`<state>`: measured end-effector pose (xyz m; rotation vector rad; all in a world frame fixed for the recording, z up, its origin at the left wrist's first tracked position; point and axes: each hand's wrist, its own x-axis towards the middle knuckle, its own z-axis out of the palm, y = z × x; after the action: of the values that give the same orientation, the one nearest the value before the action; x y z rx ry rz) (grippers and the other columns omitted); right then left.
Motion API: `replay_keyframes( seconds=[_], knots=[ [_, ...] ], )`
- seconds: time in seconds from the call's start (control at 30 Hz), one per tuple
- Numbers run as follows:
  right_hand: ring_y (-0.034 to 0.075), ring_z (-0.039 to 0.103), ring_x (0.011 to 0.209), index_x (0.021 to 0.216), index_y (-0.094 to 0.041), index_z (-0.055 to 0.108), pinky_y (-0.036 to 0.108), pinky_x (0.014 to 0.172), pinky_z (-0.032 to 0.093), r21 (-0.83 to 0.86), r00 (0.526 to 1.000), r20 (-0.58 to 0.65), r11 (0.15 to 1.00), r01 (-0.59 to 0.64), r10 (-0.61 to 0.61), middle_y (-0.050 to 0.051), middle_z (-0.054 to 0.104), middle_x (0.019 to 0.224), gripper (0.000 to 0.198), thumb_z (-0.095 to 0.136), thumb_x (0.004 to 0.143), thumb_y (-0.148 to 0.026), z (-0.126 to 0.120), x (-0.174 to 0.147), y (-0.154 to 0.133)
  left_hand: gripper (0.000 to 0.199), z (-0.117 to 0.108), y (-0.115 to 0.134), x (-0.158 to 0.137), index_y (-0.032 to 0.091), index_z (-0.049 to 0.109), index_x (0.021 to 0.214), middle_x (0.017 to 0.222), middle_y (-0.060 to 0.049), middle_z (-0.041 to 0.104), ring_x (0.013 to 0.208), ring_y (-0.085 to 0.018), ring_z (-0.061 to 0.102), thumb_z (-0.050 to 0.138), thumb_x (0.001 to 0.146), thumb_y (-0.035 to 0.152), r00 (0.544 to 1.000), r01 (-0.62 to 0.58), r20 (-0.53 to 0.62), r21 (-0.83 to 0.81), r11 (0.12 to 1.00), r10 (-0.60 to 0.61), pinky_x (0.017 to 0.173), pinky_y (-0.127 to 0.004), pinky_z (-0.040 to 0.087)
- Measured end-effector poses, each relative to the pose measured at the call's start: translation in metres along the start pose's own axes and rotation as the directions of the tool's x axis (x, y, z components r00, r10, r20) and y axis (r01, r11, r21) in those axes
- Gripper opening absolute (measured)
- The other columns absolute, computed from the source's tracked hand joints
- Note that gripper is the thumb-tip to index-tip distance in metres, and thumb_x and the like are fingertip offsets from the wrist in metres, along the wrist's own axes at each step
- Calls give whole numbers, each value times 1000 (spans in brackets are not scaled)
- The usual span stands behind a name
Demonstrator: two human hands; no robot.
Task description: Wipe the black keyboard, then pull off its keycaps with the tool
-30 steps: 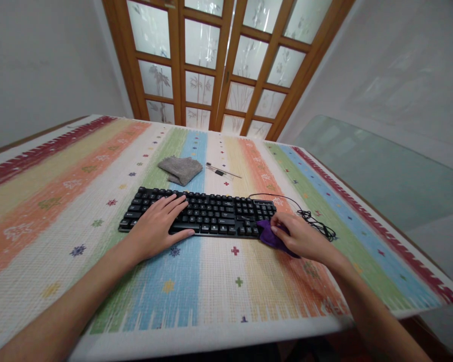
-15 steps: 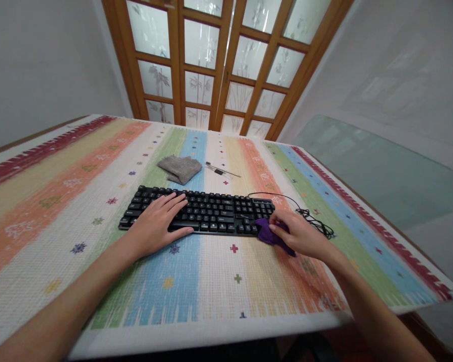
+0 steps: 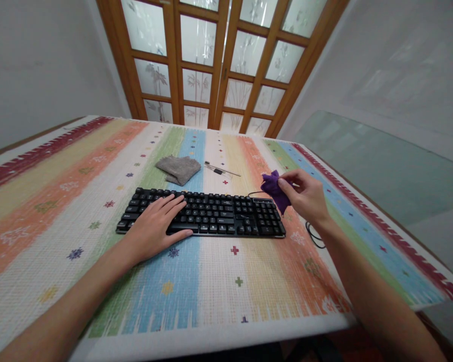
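Observation:
A black keyboard [image 3: 219,216] lies across the middle of the table. My left hand [image 3: 158,221] rests on its left part, fingers stretched out over the keys and thumb along the front edge. Above the keyboard's far right corner, my right hand [image 3: 302,193] pinches a crumpled purple cloth [image 3: 275,188] between thumb and fingers. The cloth hangs down beside the number keys; whether it touches the keyboard I cannot tell. Part of the keyboard's cable [image 3: 315,236] shows to the right, the rest hidden behind my right hand and the cloth.
Beyond the keyboard lies a folded grey cloth [image 3: 179,169]. To its right are a thin dark stick-like tool [image 3: 222,168] and a small black-and-clear item [image 3: 219,172]. A striped tablecloth [image 3: 219,296] covers the table. Wooden glazed doors [image 3: 215,68] stand behind.
My right hand has lifted the purple cloth from the keyboard's near right corner and moved it away from me, to the far right corner. My left hand has stayed on the keys.

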<state>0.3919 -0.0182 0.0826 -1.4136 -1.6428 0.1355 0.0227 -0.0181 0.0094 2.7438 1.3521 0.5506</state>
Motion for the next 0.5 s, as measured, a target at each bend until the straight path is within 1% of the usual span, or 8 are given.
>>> replay_keyframes(
  seconds=[0.1, 0.17, 0.2, 0.33, 0.5],
  knots=[
    [21, 65, 75, 80, -22, 61, 33, 68, 55, 25, 994, -109, 1000, -12, 15, 6, 68, 79, 20, 63, 85, -41, 14, 14, 18, 77, 1, 0, -1, 18, 50, 142, 152, -11, 46, 143, -33, 38, 43, 89, 74, 1000, 6, 1, 12, 1000, -6, 120, -54, 28],
    [21, 65, 76, 79, -22, 60, 35, 70, 56, 61, 983, -178, 998, -32, 43, 6, 67, 78, 21, 63, 84, -42, 21, 16, 31, 77, 1, -1, -1, 18, 50, 142, 153, -11, 45, 143, -33, 38, 43, 89, 74, 1000, 6, 7, 27, 1000, -7, 120, -53, 29],
    [22, 65, 77, 80, -21, 60, 35, 72, 56, 77, 980, -190, 996, -37, 51, 6, 67, 79, 22, 63, 84, -42, 24, 16, 36, 77, 1, -1, -1, 18, 50, 142, 153, -11, 45, 143, -33, 38, 42, 90, 74, 1000, 6, 9, 33, 999, -6, 120, -53, 29],
    [22, 67, 82, 86, -19, 63, 37, 77, 56, 92, 984, -162, 994, -58, 73, 7, 68, 86, 20, 63, 84, -39, 26, 7, 52, 76, 2, -2, -2, 19, 49, 143, 153, -11, 45, 143, -33, 39, 45, 89, 72, 1000, -5, 6, 41, 999, 4, 119, -54, 30],
    [23, 69, 80, 87, -19, 65, 38, 77, 57, 120, 976, -188, 989, -83, 105, 8, 70, 86, 19, 63, 84, -38, 23, 2, 57, 75, 4, -3, -3, 21, 46, 145, 153, -10, 46, 143, -32, 39, 47, 90, 71, 1000, -13, -10, 53, 999, 14, 119, -54, 30]
  ],
)
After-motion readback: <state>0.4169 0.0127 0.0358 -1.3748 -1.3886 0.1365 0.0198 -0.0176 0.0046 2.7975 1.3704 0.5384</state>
